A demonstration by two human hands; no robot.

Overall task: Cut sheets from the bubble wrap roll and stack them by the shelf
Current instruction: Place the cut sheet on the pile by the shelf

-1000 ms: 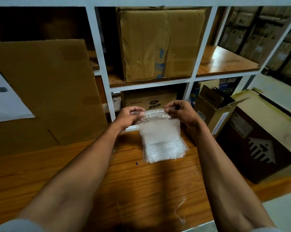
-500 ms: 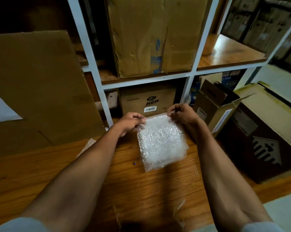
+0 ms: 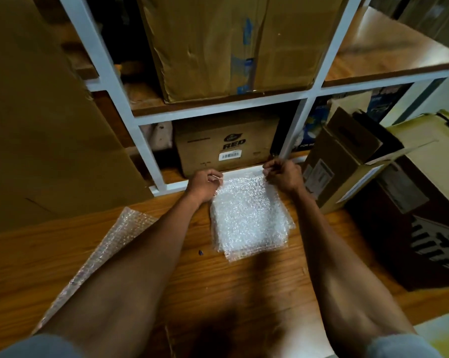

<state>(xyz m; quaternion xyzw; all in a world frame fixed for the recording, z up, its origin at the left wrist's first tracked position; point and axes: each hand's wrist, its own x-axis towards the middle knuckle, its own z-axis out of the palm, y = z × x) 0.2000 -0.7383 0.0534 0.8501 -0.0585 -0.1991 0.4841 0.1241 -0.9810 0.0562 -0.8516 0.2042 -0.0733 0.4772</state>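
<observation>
A cut bubble wrap sheet [image 3: 249, 215] lies flat on a small stack of sheets on the wooden floor, right in front of the white shelf frame [image 3: 145, 151]. My left hand [image 3: 205, 184] pinches the sheet's far left corner. My right hand [image 3: 285, 175] pinches its far right corner. A long strip of bubble wrap [image 3: 102, 254] runs along the floor under my left forearm, partly hidden by it. No cutting tool is in view.
A "RED" cardboard box [image 3: 226, 146] sits on the bottom shelf just behind the stack. A large cardboard sheet [image 3: 45, 130] leans at the left. Open cardboard boxes [image 3: 347, 156] crowd the right. A tiny blue speck [image 3: 200, 252] lies left of the stack.
Both hands have lowered the sheet from hanging upright to lying flat on the stack by the shelf. The view has tilted down, showing the bubble wrap strip at left.
</observation>
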